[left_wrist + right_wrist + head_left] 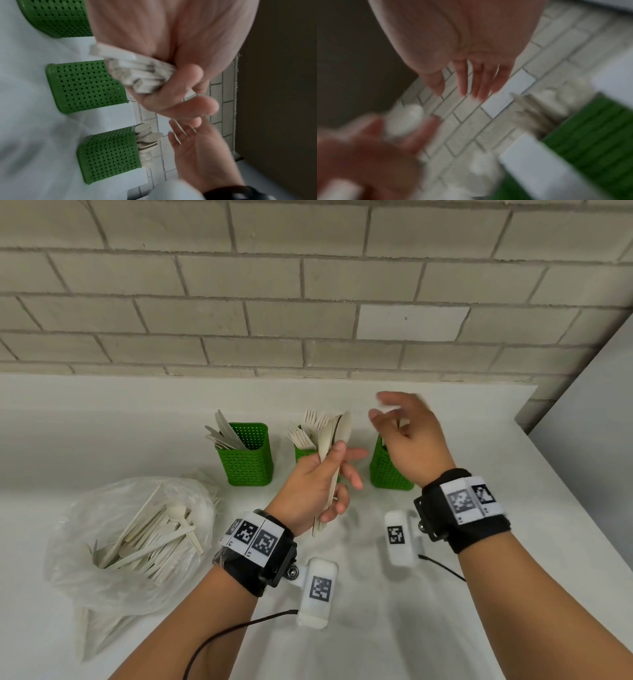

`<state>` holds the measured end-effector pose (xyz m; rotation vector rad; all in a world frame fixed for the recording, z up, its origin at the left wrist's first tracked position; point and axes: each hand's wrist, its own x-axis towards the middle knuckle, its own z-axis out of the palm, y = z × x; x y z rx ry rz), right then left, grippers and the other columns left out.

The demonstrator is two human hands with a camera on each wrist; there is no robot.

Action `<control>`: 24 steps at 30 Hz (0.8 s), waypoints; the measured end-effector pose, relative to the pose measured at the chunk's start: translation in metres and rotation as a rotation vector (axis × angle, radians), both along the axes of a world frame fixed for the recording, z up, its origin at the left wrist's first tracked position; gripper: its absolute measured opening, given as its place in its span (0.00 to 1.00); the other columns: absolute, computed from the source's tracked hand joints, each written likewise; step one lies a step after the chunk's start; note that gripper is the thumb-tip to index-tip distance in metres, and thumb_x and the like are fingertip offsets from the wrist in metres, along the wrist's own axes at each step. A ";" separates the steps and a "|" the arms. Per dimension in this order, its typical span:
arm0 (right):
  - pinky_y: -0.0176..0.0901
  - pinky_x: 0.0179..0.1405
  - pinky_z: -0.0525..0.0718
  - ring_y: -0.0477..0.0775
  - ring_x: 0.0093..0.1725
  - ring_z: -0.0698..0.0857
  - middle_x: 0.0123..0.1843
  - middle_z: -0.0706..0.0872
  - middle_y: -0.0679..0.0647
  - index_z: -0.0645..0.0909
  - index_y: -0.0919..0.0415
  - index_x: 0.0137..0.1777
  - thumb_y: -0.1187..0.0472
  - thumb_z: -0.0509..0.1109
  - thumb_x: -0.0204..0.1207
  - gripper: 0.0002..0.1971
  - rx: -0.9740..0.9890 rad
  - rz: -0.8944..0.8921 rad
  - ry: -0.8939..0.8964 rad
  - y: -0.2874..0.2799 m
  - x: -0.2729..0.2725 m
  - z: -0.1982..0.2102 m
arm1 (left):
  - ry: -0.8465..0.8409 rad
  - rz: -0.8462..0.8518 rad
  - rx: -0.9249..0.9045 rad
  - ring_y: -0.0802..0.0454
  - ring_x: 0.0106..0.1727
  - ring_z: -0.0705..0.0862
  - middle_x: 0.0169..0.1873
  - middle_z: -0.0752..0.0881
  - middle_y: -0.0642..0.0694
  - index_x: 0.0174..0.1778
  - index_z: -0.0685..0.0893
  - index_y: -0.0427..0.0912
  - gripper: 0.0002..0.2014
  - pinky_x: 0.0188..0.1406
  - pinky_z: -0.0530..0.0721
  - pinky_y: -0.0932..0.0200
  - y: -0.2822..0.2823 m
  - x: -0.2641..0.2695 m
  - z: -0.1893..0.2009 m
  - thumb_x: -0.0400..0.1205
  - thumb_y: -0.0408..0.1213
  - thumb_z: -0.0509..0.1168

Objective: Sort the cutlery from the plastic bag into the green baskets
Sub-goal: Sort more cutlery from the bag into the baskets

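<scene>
My left hand [342, 470] grips a bundle of pale spoons [337, 436] upright in front of the middle green basket [303, 454], which holds forks. The handles of the bundle [137, 70] stick out under its curled fingers. My right hand [387, 409] hovers, blurred, over the right green basket [388, 474]; its fingers [477, 81] are straight and hold nothing. That right basket [109, 154] holds spoons. The left green basket [245, 460] holds knives. The plastic bag [85, 542] lies at the near left with several pieces of cutlery inside.
Everything stands on a white counter [479, 594] against a grey brick wall [308, 320]. The counter's right edge [582, 508] runs close to my right forearm. A cable [222, 635] trails from my left wrist camera.
</scene>
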<state>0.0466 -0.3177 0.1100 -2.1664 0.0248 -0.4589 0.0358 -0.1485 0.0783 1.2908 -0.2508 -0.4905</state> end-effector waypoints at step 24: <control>0.39 0.34 0.84 0.43 0.30 0.84 0.40 0.89 0.57 0.86 0.59 0.49 0.64 0.68 0.82 0.05 0.191 0.142 0.051 0.037 -0.003 0.007 | -0.056 0.062 0.104 0.41 0.31 0.89 0.45 0.90 0.38 0.65 0.80 0.37 0.22 0.16 0.83 0.57 0.022 0.000 0.002 0.89 0.50 0.53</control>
